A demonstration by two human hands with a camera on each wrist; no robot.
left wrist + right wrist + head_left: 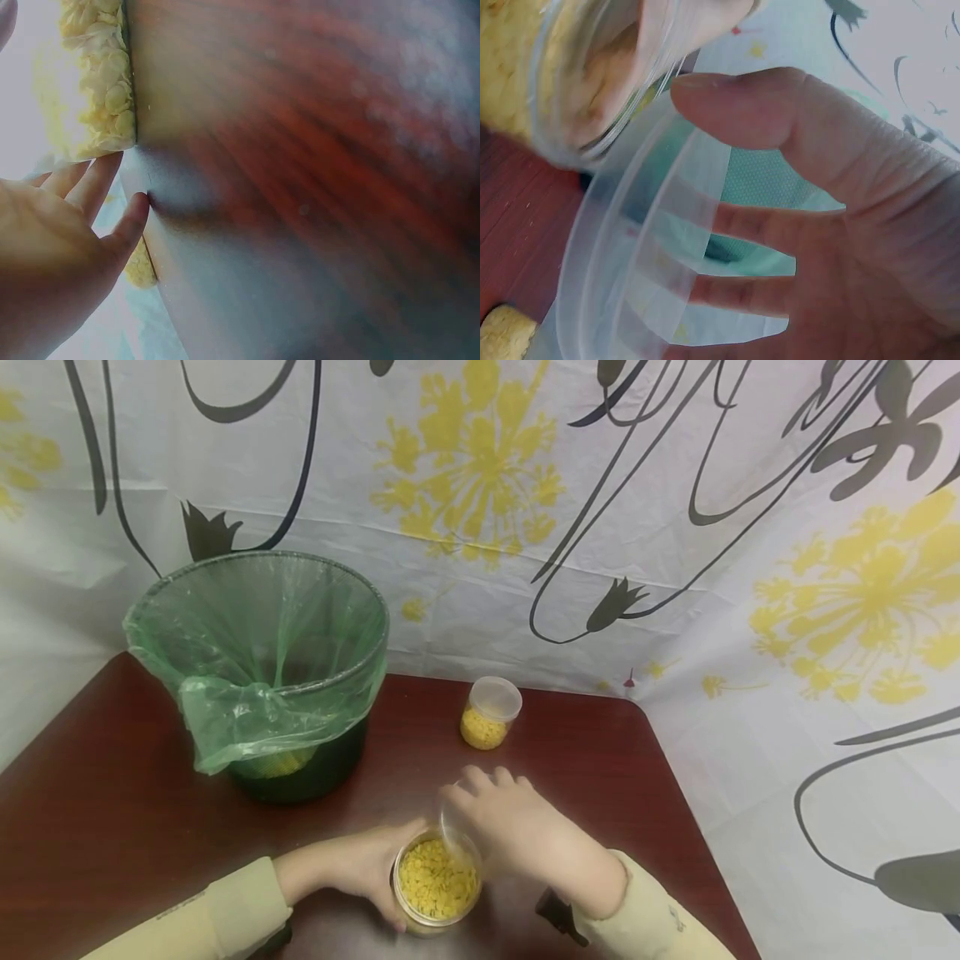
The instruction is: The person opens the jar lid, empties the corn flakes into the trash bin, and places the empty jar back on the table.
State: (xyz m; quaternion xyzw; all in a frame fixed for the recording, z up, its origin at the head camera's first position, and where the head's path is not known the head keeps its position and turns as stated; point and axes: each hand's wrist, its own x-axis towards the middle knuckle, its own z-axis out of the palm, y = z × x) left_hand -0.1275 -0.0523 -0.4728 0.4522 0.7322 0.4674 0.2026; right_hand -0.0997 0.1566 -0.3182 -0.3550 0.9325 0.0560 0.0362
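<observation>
A clear jar (437, 881) full of small yellow flakes or noodle-like pieces stands at the front of the table, its mouth uncovered. My left hand (367, 864) holds the jar from its left side, thumb and fingers around the wall. In the left wrist view the fingers (97, 180) lie against the lower side of the jar. My right hand (506, 818) pinches a translucent plastic lid (622, 247) by its rim. The lid is tilted, close over the right side of the jar's mouth.
A second small jar (491, 714) of yellow pieces, lid on, stands at the back of the dark red table (420, 727). Back left is a dark bin (330, 768) lined with a green bag (262, 718). A patterned white curtain (337, 485) hangs behind.
</observation>
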